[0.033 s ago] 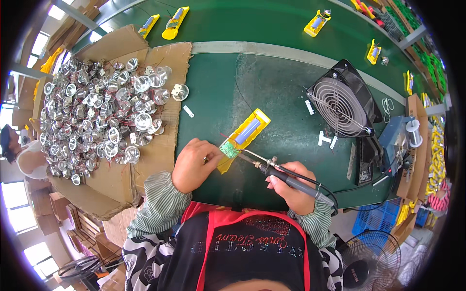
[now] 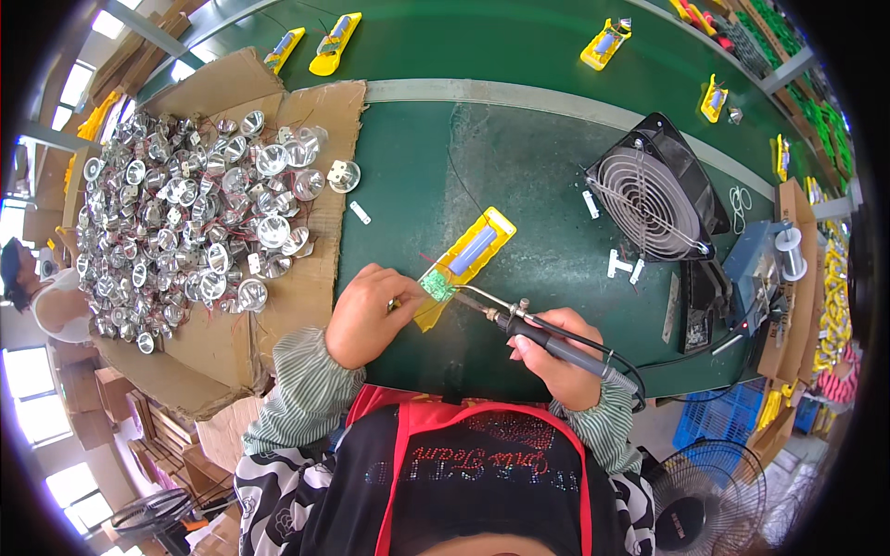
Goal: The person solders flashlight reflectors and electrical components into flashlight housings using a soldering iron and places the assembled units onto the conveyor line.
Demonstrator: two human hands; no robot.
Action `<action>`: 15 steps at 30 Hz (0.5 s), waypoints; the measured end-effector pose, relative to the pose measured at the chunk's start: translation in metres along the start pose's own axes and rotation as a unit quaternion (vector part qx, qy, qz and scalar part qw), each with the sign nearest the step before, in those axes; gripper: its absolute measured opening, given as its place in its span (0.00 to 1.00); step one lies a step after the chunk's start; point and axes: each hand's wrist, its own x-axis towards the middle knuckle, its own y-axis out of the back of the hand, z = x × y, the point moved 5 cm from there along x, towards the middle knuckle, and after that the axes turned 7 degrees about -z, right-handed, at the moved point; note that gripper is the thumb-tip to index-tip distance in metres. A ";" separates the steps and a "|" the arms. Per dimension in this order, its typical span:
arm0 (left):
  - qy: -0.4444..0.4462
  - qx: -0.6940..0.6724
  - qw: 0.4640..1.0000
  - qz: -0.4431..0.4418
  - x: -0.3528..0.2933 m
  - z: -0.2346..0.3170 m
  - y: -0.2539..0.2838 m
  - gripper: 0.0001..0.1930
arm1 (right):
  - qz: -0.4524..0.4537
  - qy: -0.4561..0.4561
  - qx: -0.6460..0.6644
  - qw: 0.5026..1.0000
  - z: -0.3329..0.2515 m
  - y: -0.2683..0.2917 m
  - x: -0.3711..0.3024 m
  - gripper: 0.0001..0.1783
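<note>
A yellow plastic housing [image 2: 501,222] lies slantwise on the green bench before me, a blue cylindrical battery [image 2: 475,251] in its upper part. Over its lower part is a small green circuit board [image 2: 438,285] with thin wires. My left hand [image 2: 373,313] is closed in a pinch at the board's left edge; its fingertips are partly hidden. In my right hand [image 2: 563,360] is a soldering iron [image 2: 547,345], gripped like a pen. A thin metal tube [image 2: 491,298] runs along the iron, and both reach to the board's right side.
Many silver reflector cups [image 2: 218,258] with wires fill a cardboard tray [image 2: 320,185] on the left. A black fan with a wire guard [image 2: 649,199] stands at right, near a solder spool [image 2: 788,243]. Small white parts [image 2: 618,264] lie about. More yellow housings [image 2: 336,44] rest along the far strip.
</note>
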 end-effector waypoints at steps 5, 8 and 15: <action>-0.024 -0.041 0.999 -0.016 -0.003 0.002 0.001 0.06 | 0.033 -0.020 0.052 0.998 0.003 -0.001 -0.001 0.10; -0.015 -0.027 1.000 0.004 -0.003 0.002 -0.001 0.06 | 0.039 -0.028 0.088 0.995 0.006 -0.003 0.000 0.10; -0.002 0.044 0.997 0.062 0.003 0.008 -0.003 0.04 | 0.046 -0.028 0.083 0.995 0.009 -0.008 0.007 0.09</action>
